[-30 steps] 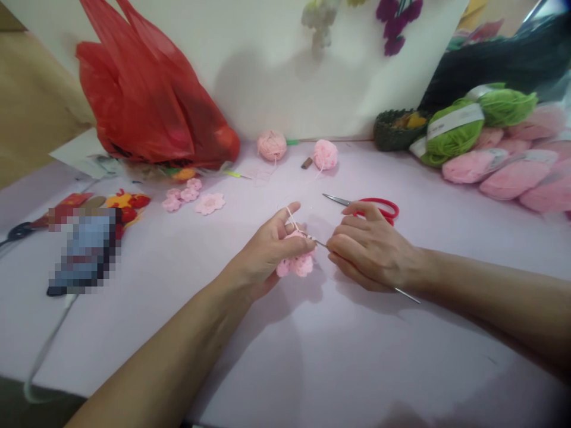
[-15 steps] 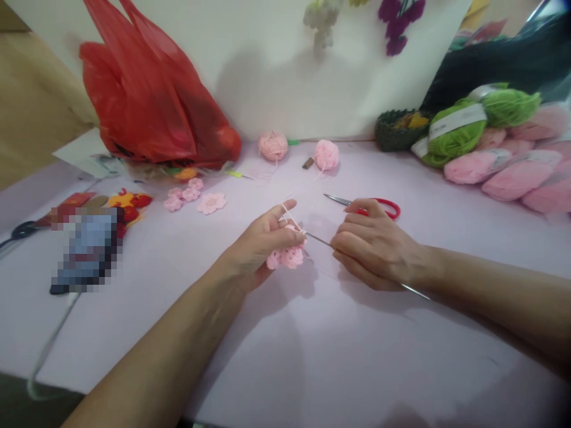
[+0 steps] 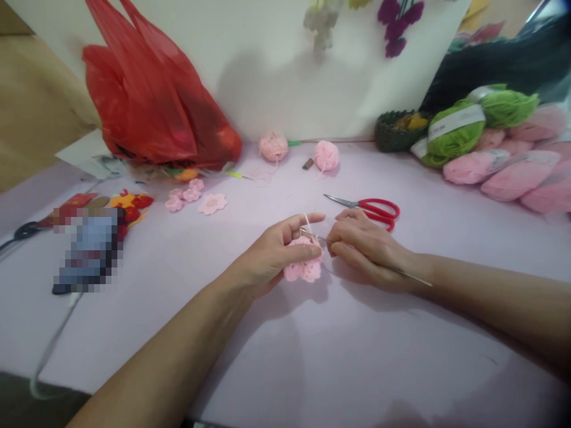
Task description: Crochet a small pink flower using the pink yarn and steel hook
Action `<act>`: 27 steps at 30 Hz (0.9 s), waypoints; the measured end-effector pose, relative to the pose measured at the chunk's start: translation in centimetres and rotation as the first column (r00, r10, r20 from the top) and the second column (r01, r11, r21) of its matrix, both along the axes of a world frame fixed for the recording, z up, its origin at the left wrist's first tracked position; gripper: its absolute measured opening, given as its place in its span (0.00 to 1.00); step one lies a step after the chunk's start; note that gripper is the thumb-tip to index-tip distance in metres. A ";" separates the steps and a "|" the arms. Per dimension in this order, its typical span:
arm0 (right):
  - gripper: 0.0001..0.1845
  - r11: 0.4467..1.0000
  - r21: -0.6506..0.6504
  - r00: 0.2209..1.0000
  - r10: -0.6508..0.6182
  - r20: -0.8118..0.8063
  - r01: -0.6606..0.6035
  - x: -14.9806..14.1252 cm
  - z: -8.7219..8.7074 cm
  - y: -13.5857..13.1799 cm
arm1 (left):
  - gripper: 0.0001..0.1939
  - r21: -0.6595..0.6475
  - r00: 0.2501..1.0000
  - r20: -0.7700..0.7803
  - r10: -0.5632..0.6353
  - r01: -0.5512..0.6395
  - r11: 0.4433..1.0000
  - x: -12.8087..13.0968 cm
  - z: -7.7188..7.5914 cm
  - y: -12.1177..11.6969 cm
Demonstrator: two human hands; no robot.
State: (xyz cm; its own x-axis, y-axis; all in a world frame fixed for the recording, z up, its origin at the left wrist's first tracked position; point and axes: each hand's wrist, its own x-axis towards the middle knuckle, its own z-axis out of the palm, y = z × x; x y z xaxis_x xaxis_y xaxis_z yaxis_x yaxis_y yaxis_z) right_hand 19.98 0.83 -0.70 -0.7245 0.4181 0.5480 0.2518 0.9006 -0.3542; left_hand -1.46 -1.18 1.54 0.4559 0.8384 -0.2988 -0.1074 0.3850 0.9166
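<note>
Between thumb and fingers, my left hand [image 3: 281,252] pinches a pink crocheted flower [image 3: 306,270]. Its index finger is stretched out with a strand of pink yarn [image 3: 308,223] looped over it. My right hand [image 3: 368,249] is closed round a thin metal crochet hook [image 3: 413,276], whose tip end reaches the yarn at the flower's upper edge. The hook's back end sticks out past the right wrist. Just behind the right hand lie red-handled scissors [image 3: 379,208], blades pointing left.
Two pink yarn balls [image 3: 327,155] sit at the back. Finished pink flowers [image 3: 213,204] lie left of centre, near a red plastic bag [image 3: 151,101]. Pink and green yarn skeins [image 3: 457,131] are piled at right, beside a dark basket [image 3: 395,134]. A blurred-out device [image 3: 91,249] with a cable lies left.
My left hand and the flower have shifted right and slightly down, closer to my right hand. The hook now passes farther across the work, and more of the scissors' handles shows.
</note>
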 end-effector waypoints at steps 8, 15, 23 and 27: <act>0.13 0.985 -0.150 0.995 -0.088 -0.050 0.080 0.0 0.1 0.2 | 0.33 0.050 0.999 0.001 0.042 -0.042 0.998 0.3 -0.4 -0.2; 0.12 0.974 -0.207 0.992 -0.108 -0.062 0.093 -0.3 -0.1 0.0 | 0.46 0.110 0.991 -0.066 0.116 -0.108 0.988 0.5 0.0 -0.5; 0.15 0.981 -0.194 0.998 -0.015 -0.058 0.003 -0.3 -0.1 0.0 | 0.55 0.154 0.983 -0.142 0.118 -0.095 0.983 0.7 0.2 -0.5; 0.16 0.978 -0.209 0.998 0.015 -0.059 -0.027 -0.4 -0.3 0.1 | 0.53 0.182 0.975 -0.202 0.097 -0.060 0.982 0.6 -0.1 -0.5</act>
